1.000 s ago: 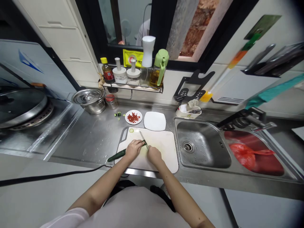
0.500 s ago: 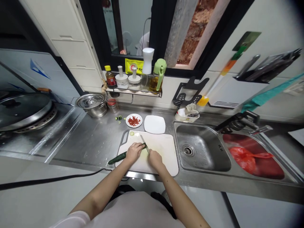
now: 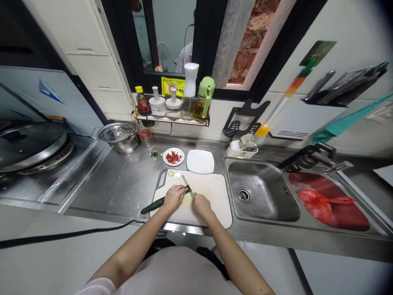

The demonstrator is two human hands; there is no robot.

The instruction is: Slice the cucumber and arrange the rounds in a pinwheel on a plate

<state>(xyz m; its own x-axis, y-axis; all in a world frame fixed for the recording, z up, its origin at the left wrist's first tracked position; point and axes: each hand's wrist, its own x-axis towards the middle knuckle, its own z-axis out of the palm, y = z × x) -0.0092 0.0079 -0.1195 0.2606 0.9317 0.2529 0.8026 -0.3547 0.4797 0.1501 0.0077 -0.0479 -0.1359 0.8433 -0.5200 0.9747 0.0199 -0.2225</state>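
Note:
A long dark green cucumber lies slantwise across the left part of the white cutting board, its near-left end reaching past the board's edge. My left hand is closed over it near its far end. In my right hand is a knife, gripped by the handle, with its blade against the cucumber's cut end just beside my left fingers. A pale round cucumber slice rests at the board's upper left, close to the blade tip. My palms hide part of the cucumber and the knife handle.
Behind the board stand a plate of chopped red pieces and a white square plate. Green scraps lie left of them. A sink borders the right side; a lidded steel pot is at back left.
Hands, knife and cucumber hold almost the same position. The whole view has shifted very slightly.

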